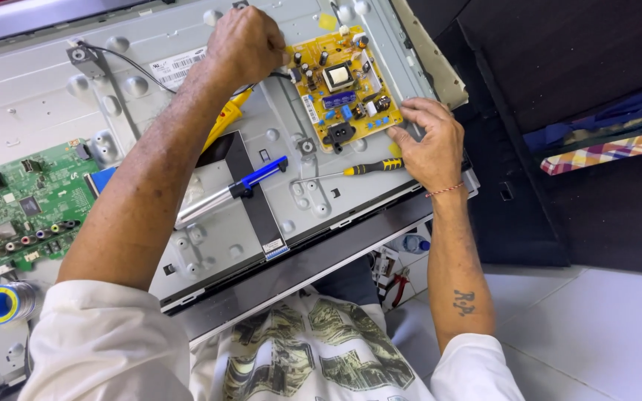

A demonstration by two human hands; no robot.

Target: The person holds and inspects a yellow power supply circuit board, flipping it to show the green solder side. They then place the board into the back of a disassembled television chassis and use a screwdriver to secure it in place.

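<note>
A yellow power circuit board (342, 95) sits on the grey metal back panel (53, 89) of a flat screen lying face down. My left hand (245, 46) is closed at the board's left edge, over a black cable; what its fingers pinch is hidden. My right hand (429, 141) rests on the board's lower right corner with fingers spread, pressing the edge. A yellow-and-black screwdriver (365, 168) lies on the panel just below that hand, touching nothing but the panel.
A green main board (20, 204) is fixed at the panel's left. A blue-and-silver desoldering pump (232, 191) and a yellow tool (224, 119) lie mid-panel. A solder spool (1, 303) sits bottom left. Dark cabinet (559, 89) right, pale floor tiles (596, 327) below.
</note>
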